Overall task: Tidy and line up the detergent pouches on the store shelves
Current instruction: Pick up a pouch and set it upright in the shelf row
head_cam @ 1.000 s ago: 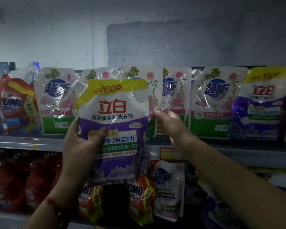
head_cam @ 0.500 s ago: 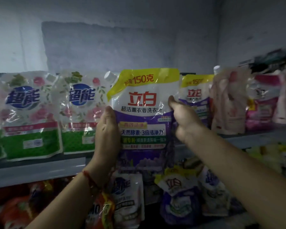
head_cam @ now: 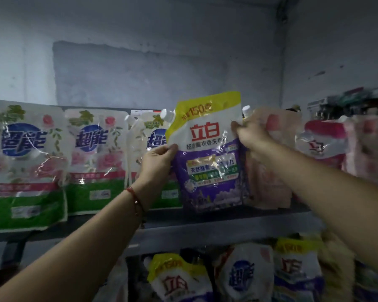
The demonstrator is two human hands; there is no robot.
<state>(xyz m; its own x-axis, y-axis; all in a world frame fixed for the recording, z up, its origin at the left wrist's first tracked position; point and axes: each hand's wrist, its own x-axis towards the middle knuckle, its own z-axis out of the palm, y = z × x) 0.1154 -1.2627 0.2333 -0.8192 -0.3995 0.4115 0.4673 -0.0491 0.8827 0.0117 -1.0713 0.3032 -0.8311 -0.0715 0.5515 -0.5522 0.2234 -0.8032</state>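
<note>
A purple and white detergent pouch (head_cam: 207, 153) with a yellow top and a white spout cap stands upright on the upper shelf (head_cam: 216, 231). My left hand (head_cam: 156, 165) pinches its left edge. My right hand (head_cam: 252, 135) grips its upper right edge. To its left stand three white and green pouches with pink roses (head_cam: 28, 162), (head_cam: 94, 160), the third (head_cam: 148, 138) partly hidden behind the purple one. A pale pink pouch (head_cam: 268, 177) stands right of it, behind my right hand.
More pink and white pouches (head_cam: 323, 142) crowd the shelf's right end by the side wall. On the lower shelf lie several pouches, among them a purple and yellow one (head_cam: 177, 282) and a white one (head_cam: 244, 277). A grey wall rises behind the upper shelf.
The purple pouch has been carried to the right along the shelf and now stands on it between the green and pink pouches. Both hands shifted up to its side edges.
</note>
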